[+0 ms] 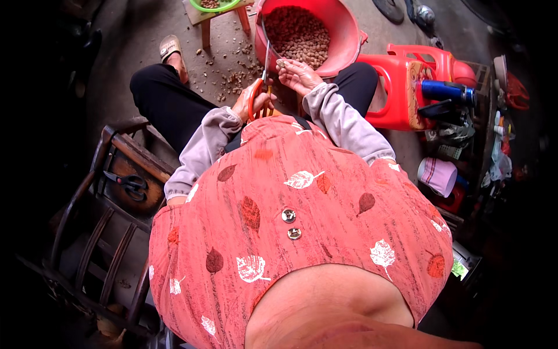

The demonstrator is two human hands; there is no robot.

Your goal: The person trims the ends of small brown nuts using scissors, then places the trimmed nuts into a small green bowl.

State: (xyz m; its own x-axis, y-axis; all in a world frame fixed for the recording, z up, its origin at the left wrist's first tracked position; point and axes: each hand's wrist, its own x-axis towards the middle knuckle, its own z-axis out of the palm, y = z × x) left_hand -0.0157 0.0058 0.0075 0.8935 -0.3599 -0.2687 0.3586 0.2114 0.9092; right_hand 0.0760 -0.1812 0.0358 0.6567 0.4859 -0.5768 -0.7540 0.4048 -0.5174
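A pair of orange-handled scissors (257, 99) is in my left hand (250, 101), its blades pointing up towards the rim of a red plastic bucket (344, 30). Between the fingertips of my right hand (297, 75) is a small pale nut or seed (281, 63), just right of the blades. The tilted bucket holds many small brown nuts or seeds (301, 41). Broken shell bits (235, 80) lie scattered on the floor left of the bucket. At the top, a green bowl (226, 7) with similar brown pieces rests on a small wooden stool (196, 16).
On my right is a red plastic stool (392, 89) bearing a blue cylinder (444, 91) and a dark object. Black-handled scissors (130, 183) lie on a wooden chair (144, 161) at my left. A pink-and-white container (437, 176) stands farther right.
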